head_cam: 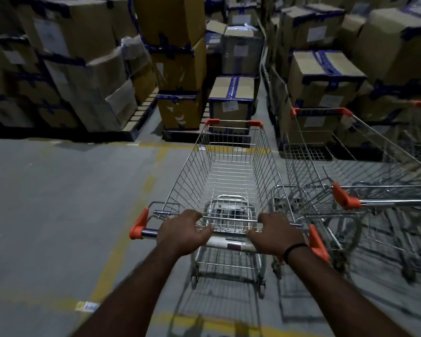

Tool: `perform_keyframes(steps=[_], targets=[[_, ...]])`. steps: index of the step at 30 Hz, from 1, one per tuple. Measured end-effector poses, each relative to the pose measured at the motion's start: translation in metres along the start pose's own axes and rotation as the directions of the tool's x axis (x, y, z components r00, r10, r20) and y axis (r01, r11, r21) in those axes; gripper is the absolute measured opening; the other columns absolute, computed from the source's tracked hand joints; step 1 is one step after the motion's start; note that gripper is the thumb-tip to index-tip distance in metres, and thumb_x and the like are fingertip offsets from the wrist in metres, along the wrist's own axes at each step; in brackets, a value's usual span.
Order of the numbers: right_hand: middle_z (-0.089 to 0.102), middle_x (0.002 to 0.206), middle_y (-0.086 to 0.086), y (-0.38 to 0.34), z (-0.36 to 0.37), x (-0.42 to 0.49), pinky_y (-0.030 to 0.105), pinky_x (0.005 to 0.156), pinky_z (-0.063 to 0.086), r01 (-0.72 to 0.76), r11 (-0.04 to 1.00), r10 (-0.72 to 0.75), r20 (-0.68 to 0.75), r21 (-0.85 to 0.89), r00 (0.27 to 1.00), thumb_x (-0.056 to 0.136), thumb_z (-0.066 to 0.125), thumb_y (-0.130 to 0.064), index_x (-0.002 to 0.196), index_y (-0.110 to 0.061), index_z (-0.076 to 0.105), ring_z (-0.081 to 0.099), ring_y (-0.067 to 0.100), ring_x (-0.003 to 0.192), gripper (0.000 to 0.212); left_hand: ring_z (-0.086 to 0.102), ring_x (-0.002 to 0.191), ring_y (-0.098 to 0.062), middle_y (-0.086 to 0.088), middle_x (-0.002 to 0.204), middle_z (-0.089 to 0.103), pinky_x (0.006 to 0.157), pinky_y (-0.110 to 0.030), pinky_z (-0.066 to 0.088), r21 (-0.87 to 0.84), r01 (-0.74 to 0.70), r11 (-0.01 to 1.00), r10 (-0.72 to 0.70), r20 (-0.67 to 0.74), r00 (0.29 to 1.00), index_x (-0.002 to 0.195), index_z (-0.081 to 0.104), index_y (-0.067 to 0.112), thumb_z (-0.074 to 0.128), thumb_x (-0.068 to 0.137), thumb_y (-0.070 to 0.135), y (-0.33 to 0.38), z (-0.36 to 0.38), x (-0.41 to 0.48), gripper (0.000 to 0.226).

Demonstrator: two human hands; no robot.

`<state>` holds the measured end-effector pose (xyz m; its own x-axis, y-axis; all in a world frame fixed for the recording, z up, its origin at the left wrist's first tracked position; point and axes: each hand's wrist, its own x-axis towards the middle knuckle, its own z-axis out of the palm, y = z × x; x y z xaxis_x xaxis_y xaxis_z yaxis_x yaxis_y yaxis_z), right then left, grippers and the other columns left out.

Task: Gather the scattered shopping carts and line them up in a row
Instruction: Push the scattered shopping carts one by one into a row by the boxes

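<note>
Stacked boxes (83, 69) are filling the background; grey floor (46, 203) with yellow line (122, 239). Second cart (350, 166) is standing just right of the middle cart (229, 171). Both arms are reaching forward, left hand (182, 233) and right hand (276, 233) curling palm-down, gripping the middle cart's handle (226, 244). Black wristband (293, 250) on right wrist.

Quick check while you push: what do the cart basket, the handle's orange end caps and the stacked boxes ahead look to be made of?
Cart basket: thin wire grid with a shiny silver gleam, so probably plated steel.
Orange end caps: smooth, matte, moulded shape, likely plastic.
Boxes: brown cardboard by the look, creased and dented, sealed with dark blue tape.
Both the left hand and right hand grip the handle bar.
</note>
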<state>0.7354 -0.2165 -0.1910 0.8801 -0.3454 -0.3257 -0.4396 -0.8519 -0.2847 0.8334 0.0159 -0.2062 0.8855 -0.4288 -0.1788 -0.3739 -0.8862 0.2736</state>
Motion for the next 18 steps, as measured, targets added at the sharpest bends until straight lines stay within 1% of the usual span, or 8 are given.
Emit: perform_keyframes(steps=[2, 4, 7, 8, 10, 12, 15, 18], targets=[[0.049, 0.139, 0.009, 0.001, -0.001, 0.006, 0.040, 0.108, 0.039, 0.007, 0.999, -0.006, 0.022, -0.041, 1.000, 0.083, 0.050, -0.066, 0.136, -0.021, 0.051, 0.040, 0.028, 0.134, 0.070, 0.057, 0.125, -0.018, 0.013, 0.144, 0.052, 0.100, -0.038, 0.043, -0.011, 0.016, 1.000, -0.016, 0.021, 1.000, 0.138, 0.053, 0.035, 0.039, 0.079, 0.080, 0.001, 0.000, 0.003, 0.076], [0.047, 0.142, 0.010, 0.001, -0.002, 0.009, 0.039, 0.110, 0.037, 0.021, 0.997, -0.018, 0.035, -0.080, 0.999, 0.085, 0.049, -0.065, 0.140, -0.019, 0.048, 0.039, 0.029, 0.135, 0.072, 0.056, 0.126, -0.016, 0.014, 0.145, 0.051, 0.100, -0.038, 0.042, -0.041, 0.039, 0.998, -0.037, 0.044, 0.998, 0.138, 0.052, 0.036, 0.045, 0.077, 0.080, 0.001, 0.000, 0.004, 0.076], [0.050, 0.140, 0.011, -0.002, -0.004, 0.006, 0.037, 0.106, 0.038, 0.035, 0.989, -0.029, 0.043, -0.145, 0.999, 0.087, 0.047, -0.062, 0.138, -0.017, 0.050, 0.044, 0.030, 0.131, 0.068, 0.056, 0.126, -0.015, 0.014, 0.142, 0.055, 0.100, -0.036, 0.043, -0.104, 0.066, 0.992, -0.060, 0.056, 0.997, 0.136, 0.055, 0.035, 0.055, 0.077, 0.073, 0.001, -0.003, 0.004, 0.070], [0.053, 0.137, 0.011, -0.004, -0.006, 0.005, 0.036, 0.103, 0.041, 0.040, 0.986, -0.034, 0.044, -0.164, 0.998, 0.087, 0.046, -0.062, 0.136, -0.018, 0.052, 0.048, 0.030, 0.128, 0.066, 0.056, 0.124, -0.015, 0.014, 0.138, 0.058, 0.099, -0.036, 0.044, -0.111, 0.058, 0.992, -0.053, 0.046, 0.998, 0.134, 0.058, 0.034, 0.056, 0.078, 0.070, 0.001, -0.005, 0.003, 0.067], [0.061, 0.129, 0.010, -0.010, -0.010, 0.001, 0.036, 0.095, 0.046, 0.051, 0.981, -0.048, 0.021, -0.185, 0.999, 0.084, 0.047, -0.063, 0.126, -0.021, 0.059, 0.056, 0.030, 0.119, 0.060, 0.056, 0.121, -0.019, 0.010, 0.129, 0.063, 0.098, -0.037, 0.046, -0.103, -0.002, 0.995, 0.003, 0.006, 1.000, 0.128, 0.064, 0.028, 0.056, 0.081, 0.066, 0.002, -0.008, -0.001, 0.061], [0.066, 0.122, 0.008, -0.020, -0.014, -0.004, 0.035, 0.089, 0.050, 0.079, 0.981, -0.084, -0.020, -0.176, 0.996, 0.082, 0.050, -0.062, 0.119, -0.021, 0.063, 0.061, 0.029, 0.112, 0.057, 0.053, 0.119, -0.023, 0.006, 0.126, 0.063, 0.098, -0.039, 0.045, -0.082, -0.062, 0.995, 0.060, -0.032, 0.998, 0.125, 0.067, 0.024, 0.056, 0.084, 0.060, 0.003, -0.012, -0.008, 0.055], [0.064, 0.123, 0.005, -0.042, -0.019, -0.014, 0.035, 0.088, 0.050, 0.143, 0.980, -0.154, -0.073, -0.138, 0.985, 0.082, 0.051, -0.063, 0.122, -0.025, 0.062, 0.062, 0.027, 0.112, 0.056, 0.048, 0.123, -0.024, 0.006, 0.130, 0.061, 0.100, -0.040, 0.042, -0.025, -0.110, 0.994, 0.107, -0.102, 0.989, 0.126, 0.067, 0.024, 0.056, 0.086, 0.055, 0.002, -0.022, -0.021, 0.052], [0.061, 0.128, 0.004, -0.069, -0.019, -0.027, 0.036, 0.091, 0.050, 0.218, 0.968, -0.231, -0.100, -0.123, 0.968, 0.085, 0.053, -0.062, 0.129, -0.027, 0.058, 0.058, 0.026, 0.117, 0.057, 0.045, 0.127, -0.023, 0.005, 0.136, 0.058, 0.104, -0.038, 0.037, -0.011, -0.119, 0.993, 0.116, -0.166, 0.979, 0.131, 0.064, 0.023, 0.058, 0.090, 0.051, -0.004, -0.039, -0.041, 0.050]])
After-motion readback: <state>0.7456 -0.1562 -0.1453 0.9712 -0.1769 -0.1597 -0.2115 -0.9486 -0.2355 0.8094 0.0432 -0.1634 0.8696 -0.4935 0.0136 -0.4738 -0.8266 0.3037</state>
